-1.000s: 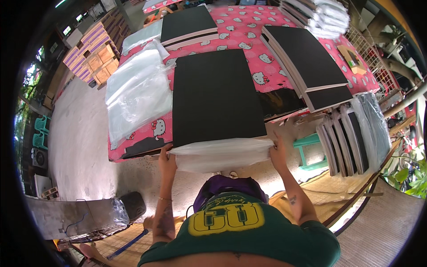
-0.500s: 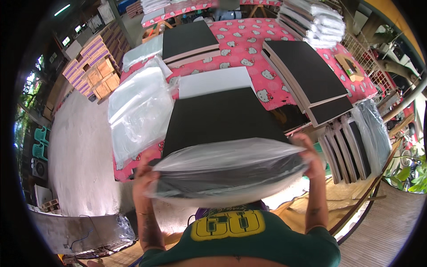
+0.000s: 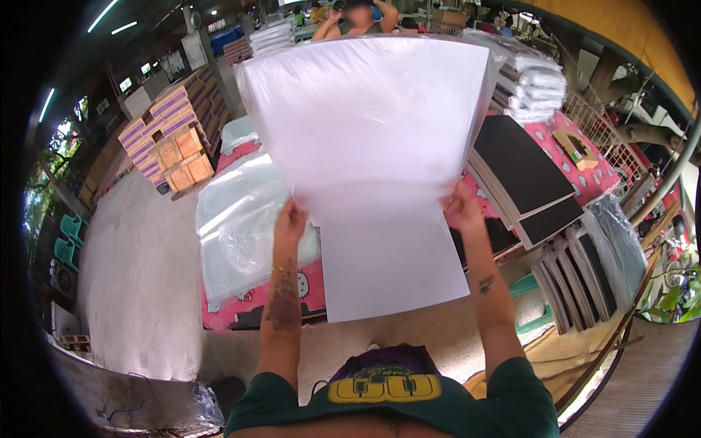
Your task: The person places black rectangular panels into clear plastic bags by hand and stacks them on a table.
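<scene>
A large white-faced panel stands tilted up in front of me, its upper part inside a clear plastic bag. Level with the bag's lower edge, my left hand pinches the plastic at the left side. On the opposite side my right hand has its fingers closed on the bag too. Below the hands a plain white surface reaches to the table's near edge; whether it belongs to the same panel I cannot tell. Flat clear bags lie left of my left hand.
Black boards are stacked right on the pink patterned table cover. Several boards stand upright beside the table. Wrapped stacks sit at the far right, cartons at the left. Another person is beyond the table.
Both hands have moved up and away from me with the bag. The black-topped board and the bag's wide mouth no longer show; a raised white face now fills the middle.
</scene>
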Available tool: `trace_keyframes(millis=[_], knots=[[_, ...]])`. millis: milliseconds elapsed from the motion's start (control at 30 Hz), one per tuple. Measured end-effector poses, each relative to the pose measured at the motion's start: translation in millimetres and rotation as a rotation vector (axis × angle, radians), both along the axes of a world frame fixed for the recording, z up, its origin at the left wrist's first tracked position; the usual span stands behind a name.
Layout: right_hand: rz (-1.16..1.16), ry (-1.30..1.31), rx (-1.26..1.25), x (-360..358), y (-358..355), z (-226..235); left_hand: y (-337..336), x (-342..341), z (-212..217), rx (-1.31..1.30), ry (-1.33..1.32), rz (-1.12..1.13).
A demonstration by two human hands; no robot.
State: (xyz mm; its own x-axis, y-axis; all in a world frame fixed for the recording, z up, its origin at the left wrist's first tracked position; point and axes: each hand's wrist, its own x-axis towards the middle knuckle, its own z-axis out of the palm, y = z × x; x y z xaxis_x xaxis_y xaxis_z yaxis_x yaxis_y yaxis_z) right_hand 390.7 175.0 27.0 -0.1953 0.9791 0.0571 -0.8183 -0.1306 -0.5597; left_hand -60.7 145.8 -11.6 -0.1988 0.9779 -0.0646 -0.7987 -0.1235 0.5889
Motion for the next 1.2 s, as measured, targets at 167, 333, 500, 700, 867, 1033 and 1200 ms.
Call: trace_keyframes(millis=[167, 333, 500, 700, 867, 1033, 1200], knots=[[-0.411, -0.606, -0.208, 59, 6, -107, 1, 54, -34, -0.396, 0.561, 0.010], [-0.307, -1.183, 0.134, 31, 1, -35, 21, 86, 0, 0.013, 1.206, 0.149], [-0.588, -0.640, -0.107, 153, 0, -38, 61, 203, 28, 0.174, 1.152, -0.116], [-0.743, -0.765, -0.296, 334, -12, -31, 121, 367, 13, -0.075, 0.608, -0.680], [-0.738, -0.919, -0.539, 422, -6, -68, 127, 422, -17, -0.150, 0.336, -0.673], [-0.525, -0.962, -0.527, 387, -27, -39, 57, 272, -7, -0.108, 1.001, -0.177], [-1.148, -1.408, -0.202, 418, -114, -68, 2, 48, -17, -0.181, 1.830, 0.450]])
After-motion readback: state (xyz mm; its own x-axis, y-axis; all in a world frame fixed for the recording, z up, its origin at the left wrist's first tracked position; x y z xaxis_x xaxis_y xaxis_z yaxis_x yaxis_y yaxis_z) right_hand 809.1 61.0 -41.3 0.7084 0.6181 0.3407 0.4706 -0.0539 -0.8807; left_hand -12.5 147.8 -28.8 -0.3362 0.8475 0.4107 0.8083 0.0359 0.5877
